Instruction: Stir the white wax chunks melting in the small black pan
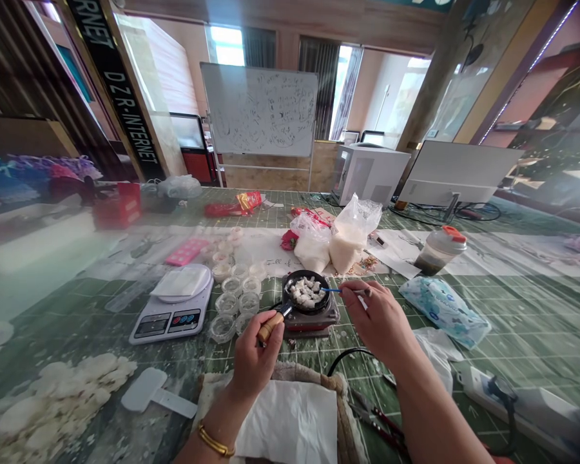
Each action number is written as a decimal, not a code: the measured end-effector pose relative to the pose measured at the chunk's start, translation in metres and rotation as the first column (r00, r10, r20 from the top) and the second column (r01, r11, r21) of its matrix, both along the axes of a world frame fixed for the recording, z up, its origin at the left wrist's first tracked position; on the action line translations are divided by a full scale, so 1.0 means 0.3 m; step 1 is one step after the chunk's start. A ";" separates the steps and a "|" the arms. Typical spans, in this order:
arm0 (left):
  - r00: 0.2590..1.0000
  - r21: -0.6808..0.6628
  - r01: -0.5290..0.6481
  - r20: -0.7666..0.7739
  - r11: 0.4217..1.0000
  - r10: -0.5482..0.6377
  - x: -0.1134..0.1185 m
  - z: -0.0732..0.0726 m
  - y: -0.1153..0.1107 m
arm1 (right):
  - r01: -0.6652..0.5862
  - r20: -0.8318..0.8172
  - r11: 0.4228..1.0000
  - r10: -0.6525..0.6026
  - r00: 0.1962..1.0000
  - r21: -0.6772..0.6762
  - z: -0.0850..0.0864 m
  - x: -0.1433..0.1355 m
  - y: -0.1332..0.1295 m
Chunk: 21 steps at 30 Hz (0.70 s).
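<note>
My left hand (258, 351) is closed around the wooden handle of a small black frying pan (325, 283). The pan rests on a small hot plate (314, 325). White lumpy chunks (305, 291) fill much of the pan. Between the fingers of my right hand (374, 316) is a thin blue stick (333, 290), its tip at the chunks on the pan's right side. What the stick's far end looks like is partly hidden by my fingers.
Left of the pan stand several small clear jars (227, 303) and a white kitchen scale (174, 312). White flakes (62, 399) are heaped front left. Behind are bags of white granules (348, 241). A wipes pack (444, 309), scissors (377, 415) and a power strip (526, 399) lie right.
</note>
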<state>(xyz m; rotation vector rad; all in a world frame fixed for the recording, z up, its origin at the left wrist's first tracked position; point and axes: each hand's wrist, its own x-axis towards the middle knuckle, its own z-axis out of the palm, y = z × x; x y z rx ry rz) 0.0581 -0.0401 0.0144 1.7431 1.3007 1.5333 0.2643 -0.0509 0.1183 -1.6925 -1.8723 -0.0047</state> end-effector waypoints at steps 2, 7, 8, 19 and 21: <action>1.000 -0.019 -0.006 0.017 1.000 0.007 0.000 -0.002 -0.001 | -0.001 0.017 0.999 0.002 1.000 -0.048 0.002 0.002 -0.002; 1.000 0.017 -0.003 -0.026 1.000 0.004 -0.002 0.000 0.001 | 0.005 -0.020 1.000 -0.005 1.000 -0.003 0.010 0.001 -0.014; 0.999 0.026 -0.004 -0.032 1.000 0.005 -0.002 0.001 0.001 | 0.003 -0.011 1.000 -0.003 1.000 -0.001 0.010 0.002 -0.015; 0.999 0.020 -0.020 -0.043 1.000 0.021 -0.004 0.010 0.000 | -0.016 -0.040 1.000 0.016 0.999 0.008 -0.012 -0.002 0.013; 0.999 0.016 -0.023 -0.041 1.000 0.024 -0.004 0.009 0.001 | -0.034 -0.019 0.999 0.033 0.999 -0.034 -0.017 -0.005 0.018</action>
